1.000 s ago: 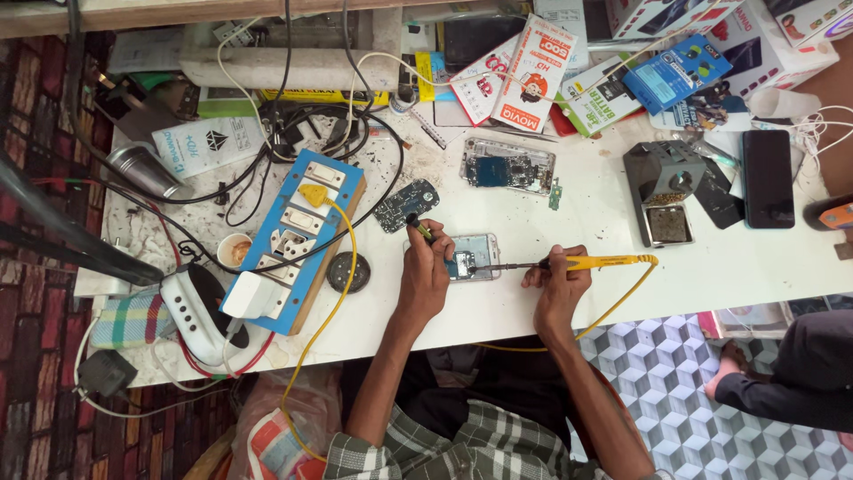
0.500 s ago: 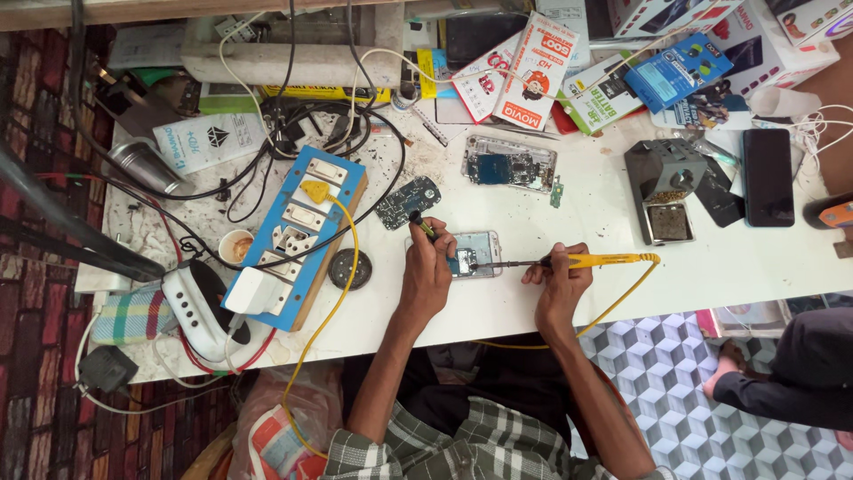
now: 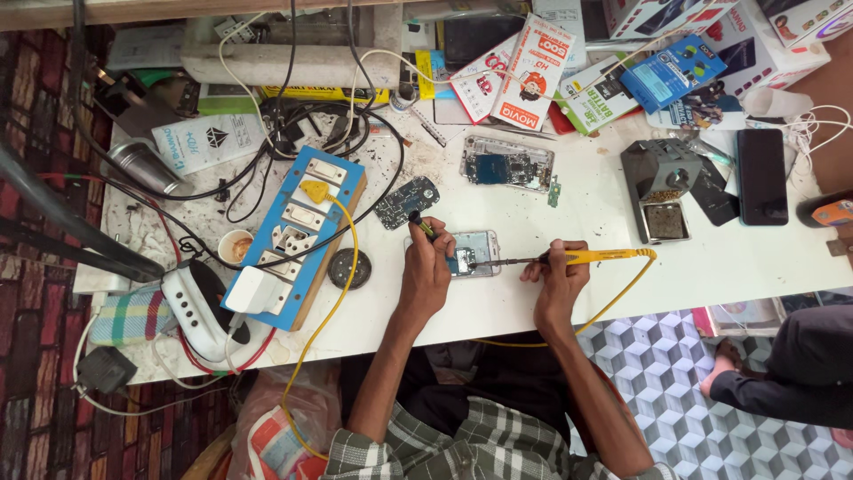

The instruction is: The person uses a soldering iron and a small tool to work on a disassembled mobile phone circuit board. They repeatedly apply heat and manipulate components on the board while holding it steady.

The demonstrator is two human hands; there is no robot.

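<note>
An opened phone (image 3: 473,252) with bare circuitry lies on the white table (image 3: 551,293) near its front edge. My left hand (image 3: 427,267) rests on the phone's left end and pinches a thin tool with a yellow-green tip (image 3: 418,220). My right hand (image 3: 557,271) grips a yellow-handled soldering iron (image 3: 593,257). Its dark tip reaches left onto the phone's board. The iron's yellow cord loops off the table edge.
A blue switchboard with sockets (image 3: 298,233) sits left of the phone, amid tangled cables. A loose circuit board (image 3: 406,201), another opened phone (image 3: 506,165), a solder stand (image 3: 662,188), a black phone (image 3: 761,176) and packages lie behind. Another person's leg (image 3: 786,369) is at right.
</note>
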